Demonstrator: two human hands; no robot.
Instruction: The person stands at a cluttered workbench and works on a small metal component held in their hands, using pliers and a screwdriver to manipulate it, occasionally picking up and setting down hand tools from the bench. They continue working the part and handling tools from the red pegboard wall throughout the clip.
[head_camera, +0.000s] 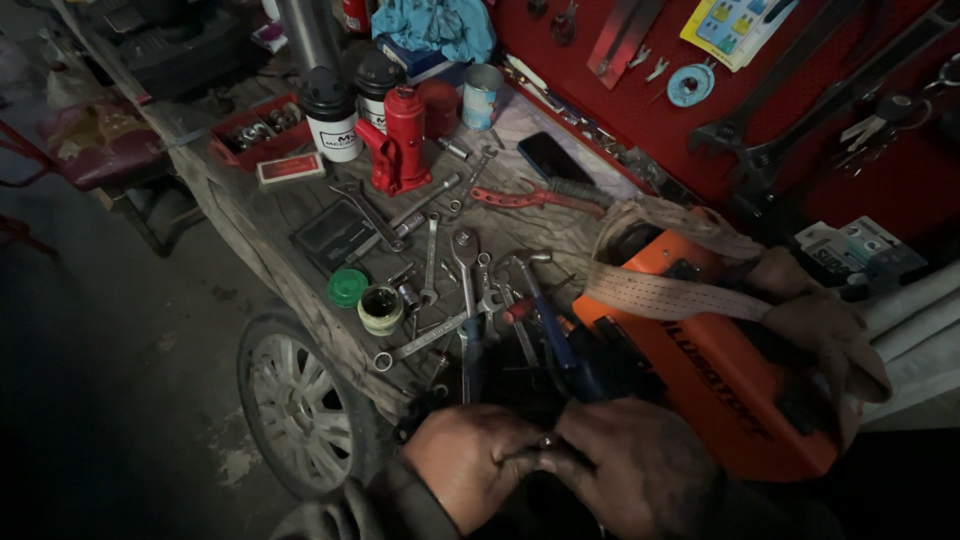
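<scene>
Both hands bunched at table edge, 6 o'clock, on something small & dark.

Left hand (470, 465) & right hand (625, 465) touching, fingers curled inward, pinching a small dark part (543, 443) between them; too dim to tell what, or its long axis. Part sits right at both grips, neither nearer. Just past knuckles, toward 12: blue-handled tool (553, 335), loose spanners (432, 258), small open jar (381, 308), green lid (348, 287). At 2 o'clock, close by right hand: orange machine (720, 385) w/ tan strap (665, 297). Red bottle jack (403, 140) well back at 11. Wheel (300, 400) below table (265, 235) at 9.
</scene>
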